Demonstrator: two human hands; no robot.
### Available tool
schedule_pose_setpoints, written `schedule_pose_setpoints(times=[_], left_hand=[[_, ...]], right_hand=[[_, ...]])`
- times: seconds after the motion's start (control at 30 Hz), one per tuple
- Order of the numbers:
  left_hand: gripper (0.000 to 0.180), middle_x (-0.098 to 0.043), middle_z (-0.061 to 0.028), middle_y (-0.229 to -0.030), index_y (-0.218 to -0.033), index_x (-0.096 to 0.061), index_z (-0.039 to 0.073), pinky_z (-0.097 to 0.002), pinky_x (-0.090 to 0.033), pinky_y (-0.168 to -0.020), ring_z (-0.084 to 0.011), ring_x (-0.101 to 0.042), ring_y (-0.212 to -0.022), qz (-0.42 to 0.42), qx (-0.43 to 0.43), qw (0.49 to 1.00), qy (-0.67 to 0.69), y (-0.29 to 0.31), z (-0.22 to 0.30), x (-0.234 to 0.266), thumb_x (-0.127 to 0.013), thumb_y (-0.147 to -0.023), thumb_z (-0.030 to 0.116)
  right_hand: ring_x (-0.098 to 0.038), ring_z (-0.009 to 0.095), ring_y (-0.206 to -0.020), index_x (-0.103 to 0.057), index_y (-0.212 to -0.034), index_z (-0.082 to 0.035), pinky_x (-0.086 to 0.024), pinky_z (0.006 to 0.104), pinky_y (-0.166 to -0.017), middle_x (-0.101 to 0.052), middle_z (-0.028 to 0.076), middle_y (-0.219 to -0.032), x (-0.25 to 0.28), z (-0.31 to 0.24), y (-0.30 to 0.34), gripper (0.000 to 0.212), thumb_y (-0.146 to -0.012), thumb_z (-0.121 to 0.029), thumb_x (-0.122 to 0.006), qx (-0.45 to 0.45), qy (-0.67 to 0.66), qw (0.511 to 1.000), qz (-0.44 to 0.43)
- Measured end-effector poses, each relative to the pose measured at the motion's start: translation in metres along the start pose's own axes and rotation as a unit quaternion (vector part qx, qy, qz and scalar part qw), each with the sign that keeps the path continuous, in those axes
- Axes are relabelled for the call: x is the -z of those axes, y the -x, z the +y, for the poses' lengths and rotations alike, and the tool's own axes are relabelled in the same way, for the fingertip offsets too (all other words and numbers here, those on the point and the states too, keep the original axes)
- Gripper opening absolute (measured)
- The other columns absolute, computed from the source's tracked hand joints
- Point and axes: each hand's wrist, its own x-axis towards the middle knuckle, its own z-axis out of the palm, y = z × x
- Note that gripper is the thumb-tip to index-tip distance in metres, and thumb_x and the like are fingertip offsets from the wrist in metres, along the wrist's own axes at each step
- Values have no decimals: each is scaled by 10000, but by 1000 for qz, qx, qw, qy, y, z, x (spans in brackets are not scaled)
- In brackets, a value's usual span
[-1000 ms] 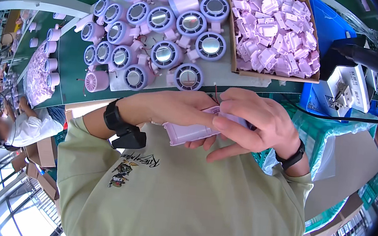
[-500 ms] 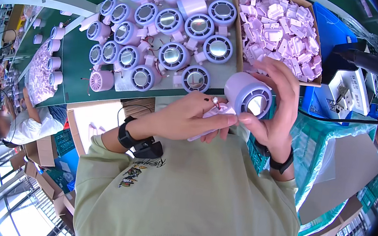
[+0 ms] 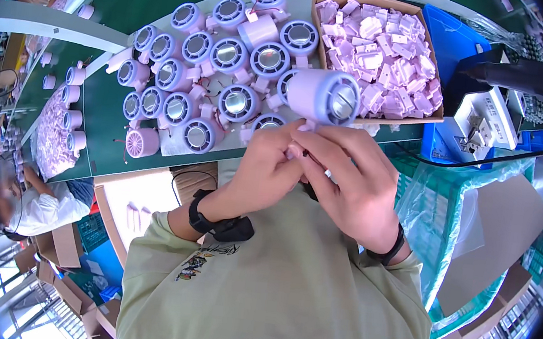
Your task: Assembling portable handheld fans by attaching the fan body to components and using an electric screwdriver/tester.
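A lilac fan head (image 3: pixel 307 95), a short drum with a slotted ring and a shiny disc at its end, stands up above my two hands in front of the bench. My left hand (image 3: pixel 269 159) is closed at the base of the fan head, its thumb and fingers bent inward. My right hand (image 3: pixel 353 185) is closed against the same spot, its fingertips meeting those of the left. A bit of dark wire and a small white connector (image 3: pixel 328 173) show by the right fingers. The lower part between the fingertips is mostly hidden.
Many similar fan heads (image 3: pixel 239 102) cover the green bench (image 3: pixel 109 151) at left. Behind my hands sits a cardboard box (image 3: pixel 397 122) of small lilac plastic parts. Blue bins (image 3: pixel 449 46) and a plastic-lined teal crate (image 3: pixel 444 209) are at right. A person (image 3: pixel 56 208) works at far left.
My right hand has let go of the drum's side and come down beside the left hand. The fan head has shifted left and now points up above both hands, which have come together.
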Motion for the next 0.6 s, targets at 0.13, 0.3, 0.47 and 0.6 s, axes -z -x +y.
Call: schedule_pose_setpoints(times=[0.13, 0.3, 0.47, 0.6], left_hand=[[357, -651, -128, -1020, -1225, -497, -33, -317, -489, -729, -184, -636, -883, -2, 24, 995, 98, -5, -7, -1, -498, -876, 40], [591, -480, -195, -1398, -1451, -318, -17, -370, -387, -1054, -259, -518, -1241, -51, 10, 943, 327, -13, 9, -5, -545, -915, 79], [592, -411, -227, -1449, -1470, -268, -25, -400, -378, -1068, -285, -495, -1266, -104, 4, 918, 382, -19, 8, 4, -492, -943, 125], [553, -409, -245, -1443, -1451, -289, -42, -427, -382, -1069, -306, -507, -1253, -22, 29, 893, 449, -15, 10, 0, -418, -942, 132]], right_hand=[[-664, 244, -758, -703, -966, -5, -540, 312, -654, -675, 107, -859, -2, 5, 5, 266, -712, 31, -774, 39, -21, 997, 61], [-673, 276, -844, -695, -953, 12, -553, 326, -719, -682, 127, -958, -4, 5, 9, 283, -685, 51, -776, 18, -69, 995, 64], [-672, 285, -861, -694, -937, 7, -554, 338, -759, -681, 127, -980, 0, 11, 7, 286, -667, 50, -777, 51, -44, 997, 22], [-668, 298, -889, -696, -929, -14, -547, 355, -776, -682, 122, -976, 2, 14, 7, 270, -673, 29, -770, 124, 62, 989, -45]])
